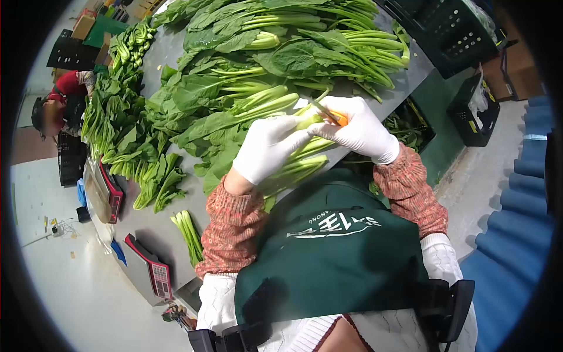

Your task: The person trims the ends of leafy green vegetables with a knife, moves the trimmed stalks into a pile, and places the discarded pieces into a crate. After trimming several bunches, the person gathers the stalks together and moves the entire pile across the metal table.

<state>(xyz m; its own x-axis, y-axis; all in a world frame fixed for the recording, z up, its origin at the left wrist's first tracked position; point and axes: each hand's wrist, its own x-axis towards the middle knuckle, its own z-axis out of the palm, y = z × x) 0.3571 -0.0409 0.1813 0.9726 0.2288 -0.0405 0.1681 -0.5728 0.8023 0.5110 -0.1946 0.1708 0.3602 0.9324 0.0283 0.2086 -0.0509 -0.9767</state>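
Note:
My left hand [267, 148], in a white glove, is closed round the pale stem end of a leafy green [308, 121]. My right hand [365, 130], also gloved, grips a small knife with an orange handle [339, 118]. Its narrow blade points up and left, beside the cut end of the stems. Both hands meet close together above the near edge of the metal table [404, 82]. Under and beyond them lies a large heap of leafy greens [234, 88], stems mostly toward the right. The fingertips partly hide the held stem.
More greens [120, 126] lie along the table's left side, with a small bunch [187, 232] nearer me. Two red-edged scales [153, 267] [111, 190] stand at left. A black crate [446, 35] is at upper right, another [474, 111] below. A person [64, 100] works at far left.

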